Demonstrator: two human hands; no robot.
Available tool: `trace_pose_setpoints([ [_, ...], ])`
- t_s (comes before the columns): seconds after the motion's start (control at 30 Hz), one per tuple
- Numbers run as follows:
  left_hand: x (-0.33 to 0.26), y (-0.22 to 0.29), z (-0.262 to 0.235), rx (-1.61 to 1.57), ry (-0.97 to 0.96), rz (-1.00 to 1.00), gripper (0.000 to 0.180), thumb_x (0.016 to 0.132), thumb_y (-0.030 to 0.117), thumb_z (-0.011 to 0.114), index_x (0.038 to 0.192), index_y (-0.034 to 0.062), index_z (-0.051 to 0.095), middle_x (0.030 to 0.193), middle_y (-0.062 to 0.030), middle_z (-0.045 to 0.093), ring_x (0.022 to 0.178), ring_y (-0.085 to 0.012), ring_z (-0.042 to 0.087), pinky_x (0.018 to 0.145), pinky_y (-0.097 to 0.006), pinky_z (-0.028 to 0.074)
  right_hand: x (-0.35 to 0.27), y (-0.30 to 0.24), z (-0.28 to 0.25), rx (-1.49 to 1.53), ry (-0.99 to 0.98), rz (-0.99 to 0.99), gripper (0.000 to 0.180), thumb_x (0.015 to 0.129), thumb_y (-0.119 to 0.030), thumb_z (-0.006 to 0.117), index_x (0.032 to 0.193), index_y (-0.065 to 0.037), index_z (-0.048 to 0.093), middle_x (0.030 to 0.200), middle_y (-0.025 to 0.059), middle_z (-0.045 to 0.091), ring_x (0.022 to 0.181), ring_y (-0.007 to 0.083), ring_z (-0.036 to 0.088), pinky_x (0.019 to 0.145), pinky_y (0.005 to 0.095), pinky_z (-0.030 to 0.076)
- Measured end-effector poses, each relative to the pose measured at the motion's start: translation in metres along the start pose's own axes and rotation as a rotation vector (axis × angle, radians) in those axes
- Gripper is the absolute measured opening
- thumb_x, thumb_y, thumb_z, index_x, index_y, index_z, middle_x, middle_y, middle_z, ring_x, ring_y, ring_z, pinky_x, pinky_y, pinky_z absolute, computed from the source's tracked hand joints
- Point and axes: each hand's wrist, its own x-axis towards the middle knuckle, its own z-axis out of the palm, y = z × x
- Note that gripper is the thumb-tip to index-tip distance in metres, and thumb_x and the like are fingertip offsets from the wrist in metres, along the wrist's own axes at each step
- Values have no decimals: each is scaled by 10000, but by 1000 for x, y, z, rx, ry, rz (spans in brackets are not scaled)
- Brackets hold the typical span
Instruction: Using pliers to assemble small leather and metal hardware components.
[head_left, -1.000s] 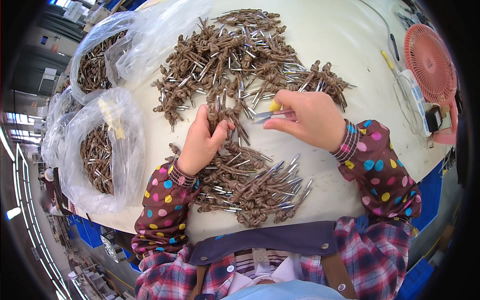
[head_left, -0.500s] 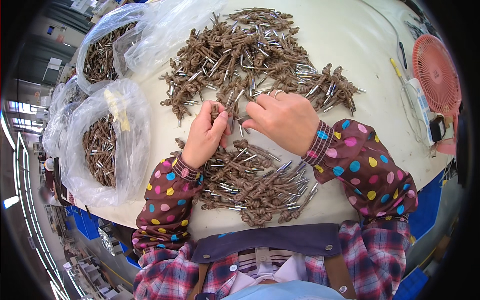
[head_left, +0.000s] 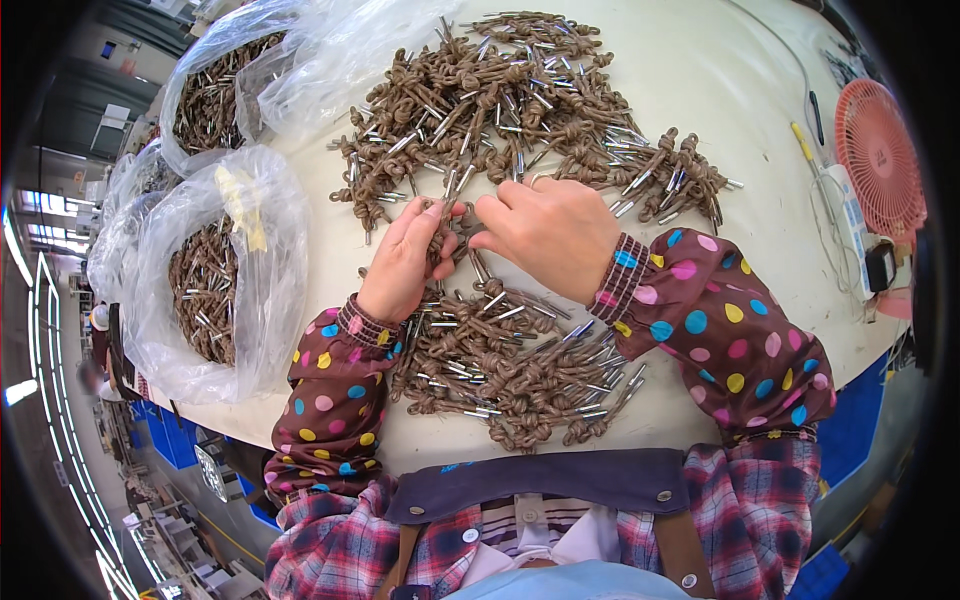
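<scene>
head view: my left hand (head_left: 395, 262) grips a brown knotted cord (head_left: 441, 236) between thumb and curled fingers, raised just over the gap between two piles. i seem to hold it upright so the shiny tips stand clear of my fingers. my right hand (head_left: 553, 237) faces it from just beside, fingers curled inward with the knuckles up; they hide what is beneath, so i cannot tell whether they close on anything. the left probably steadies the cord for the right.

beyond my hands spreads the far pile (head_left: 485, 100), and nearer my body lies the near pile (head_left: 510, 375); keeping them apart likely stops them mixing. both are matte, rope-like cords bunched into lumpy knots, with smooth, hard, silvery tips poking out like short rods. left of my left hand stands a clear, crinkled plastic bag (head_left: 278, 300), its mouth wide, more brown cords inside, perhaps set there for easy reach. the pale, smooth surface (head_left: 700, 95) carries it all. far right of my right hand stands a pink ribbed fan (head_left: 882, 160).
</scene>
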Motion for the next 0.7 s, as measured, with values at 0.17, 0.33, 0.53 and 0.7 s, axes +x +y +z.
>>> trace_pose_setpoints([
  [0.17, 0, -3, -1, 8, -5, 12, 272, 1029, 263, 423, 1093, 20, 527, 791, -2, 454, 667, -62, 427, 521, -209, 354, 2, -4, -3, 58, -27, 37, 257, 830, -359, 666, 873, -120, 583, 757, 15, 557, 685, 202, 608, 576, 321, 487],
  [0.33, 1, -5, -3, -11, 9, 13, 266, 1030, 262, 423, 1100, 27, 525, 792, 2, 443, 675, -64, 432, 526, -208, 355, 7, -7, 5, 56, -18, 32, 254, 827, -358, 666, 896, -120, 607, 755, 15, 577, 692, 204, 623, 585, 324, 498],
  [0.53, 2, -1, 2, -31, -7, 11, 223, 1028, 255, 426, 1059, 53, 516, 829, -11, 462, 676, -66, 430, 525, -208, 355, 2, 1, -2, 45, 4, 29, 259, 830, -364, 663, 862, -117, 592, 731, 17, 589, 686, 212, 630, 572, 335, 499],
  [0.7, 2, 0, -11, 278, 129, 115, 235, 996, 269, 511, 994, 34, 522, 765, -25, 531, 622, -96, 466, 519, -251, 383, -7, 18, -18, 40, 15, 176, 310, 831, -386, 666, 817, -99, 549, 712, 39, 585, 674, 239, 624, 561, 350, 490],
])
